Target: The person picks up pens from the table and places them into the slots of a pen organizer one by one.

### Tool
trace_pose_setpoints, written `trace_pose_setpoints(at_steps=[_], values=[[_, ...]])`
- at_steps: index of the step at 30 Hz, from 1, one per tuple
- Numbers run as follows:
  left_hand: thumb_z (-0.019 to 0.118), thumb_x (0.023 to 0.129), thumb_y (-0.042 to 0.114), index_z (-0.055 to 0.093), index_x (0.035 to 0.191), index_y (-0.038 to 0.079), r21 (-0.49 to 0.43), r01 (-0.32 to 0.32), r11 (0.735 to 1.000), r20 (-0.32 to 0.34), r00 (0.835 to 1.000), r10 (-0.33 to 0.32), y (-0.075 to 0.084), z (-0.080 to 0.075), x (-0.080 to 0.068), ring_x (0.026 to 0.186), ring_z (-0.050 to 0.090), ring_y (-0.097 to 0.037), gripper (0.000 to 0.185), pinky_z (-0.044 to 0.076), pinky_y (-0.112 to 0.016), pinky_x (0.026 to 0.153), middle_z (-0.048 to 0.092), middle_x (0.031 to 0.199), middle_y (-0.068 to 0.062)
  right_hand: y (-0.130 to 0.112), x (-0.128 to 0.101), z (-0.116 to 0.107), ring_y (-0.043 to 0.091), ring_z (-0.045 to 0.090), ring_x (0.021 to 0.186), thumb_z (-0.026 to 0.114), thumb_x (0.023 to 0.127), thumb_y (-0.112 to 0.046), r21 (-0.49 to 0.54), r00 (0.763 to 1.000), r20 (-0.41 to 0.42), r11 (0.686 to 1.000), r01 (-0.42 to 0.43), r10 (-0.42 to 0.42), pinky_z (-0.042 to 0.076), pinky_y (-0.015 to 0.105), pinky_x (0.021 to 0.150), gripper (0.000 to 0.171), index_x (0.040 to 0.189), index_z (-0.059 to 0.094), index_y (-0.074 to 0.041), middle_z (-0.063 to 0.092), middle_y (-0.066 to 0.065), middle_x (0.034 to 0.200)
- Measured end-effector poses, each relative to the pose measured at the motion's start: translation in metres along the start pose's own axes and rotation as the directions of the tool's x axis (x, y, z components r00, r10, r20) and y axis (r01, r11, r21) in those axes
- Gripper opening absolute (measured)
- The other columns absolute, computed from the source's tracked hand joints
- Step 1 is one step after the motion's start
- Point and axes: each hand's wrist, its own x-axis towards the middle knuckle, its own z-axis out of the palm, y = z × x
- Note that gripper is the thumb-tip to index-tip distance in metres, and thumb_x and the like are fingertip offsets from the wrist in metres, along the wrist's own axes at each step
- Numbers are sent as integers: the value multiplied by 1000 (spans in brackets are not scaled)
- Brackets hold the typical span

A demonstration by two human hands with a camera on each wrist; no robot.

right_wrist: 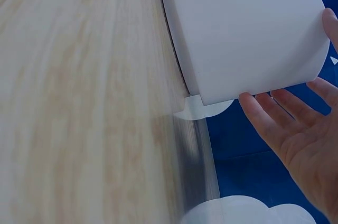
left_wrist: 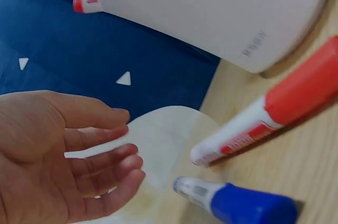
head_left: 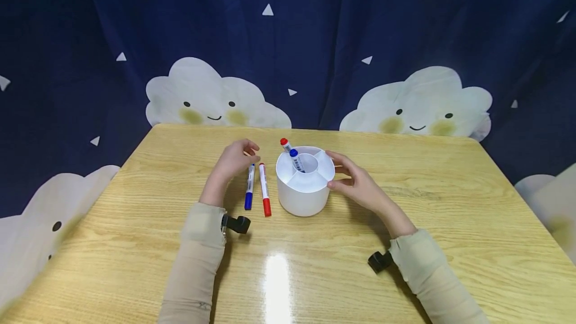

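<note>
Wooden table (head_left: 450, 224), glossy and pale, filling the near ground; glare patch close to the near edge. Two beige sleeves reaching in from the near side, a small black camera mount on each wrist.

Farther in, just left of centre: blue-capped marker (head_left: 249, 187) and red-capped marker (head_left: 264, 189) lying flat and side by side, not quite touching, long axes running near to far, caps toward the near edge. Immediately right of them, white round holder (head_left: 302, 199) standing upright, split into compartments, with two more markers leaning in its centre well, one with a blue cap (head_left: 294, 153), one with a red cap (head_left: 284, 141).

Left hand (head_left: 235, 160) at the far ends of the loose markers, fingers loosely curled, gripping nothing in the wrist view; fingertips just above or beside the blue one, contact not clear. Clearly the nearer hand to both loose markers, which stretch from it back toward the near edge.

Right hand (head_left: 355, 182) on the holder's right side, relaxed, thumb and fingertips resting against the wall and rim, steadying rather than clasping.

Beyond the far edge: navy curtain (head_left: 315, 39) with white triangles and smiling clouds.
</note>
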Motion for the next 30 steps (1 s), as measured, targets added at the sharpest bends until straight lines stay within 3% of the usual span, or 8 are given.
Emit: trace_pose_setpoints(at_steps=[7,17,30], values=[[58,85,15,54,120,1,92,71,993,6,997,-72,-7,11,5,91,55,-28,38,47,-37,77,59,108,-18,1,0,0,36,46,118,63,84,-12,-15,1000,0,1000,-14,14,43,51,91,67,142,28,-9,42,19,132],[58,80,9,56,113,-1,130,131,983,-24,991,-129,-18,21,7,76,56,-23,34,43,-28,60,61,98,-16,0,-1,1,37,46,118,63,84,-9,13,1000,1,1000,7,-7,43,52,90,67,141,28,-6,42,20,132],[60,81,9,52,113,0,182,134,974,-49,991,-128,-14,33,8,74,52,-23,34,43,-29,59,57,91,-14,0,0,0,37,46,118,62,84,-8,9,1000,-1,1000,10,-10,43,51,90,66,141,29,-5,43,20,131]])
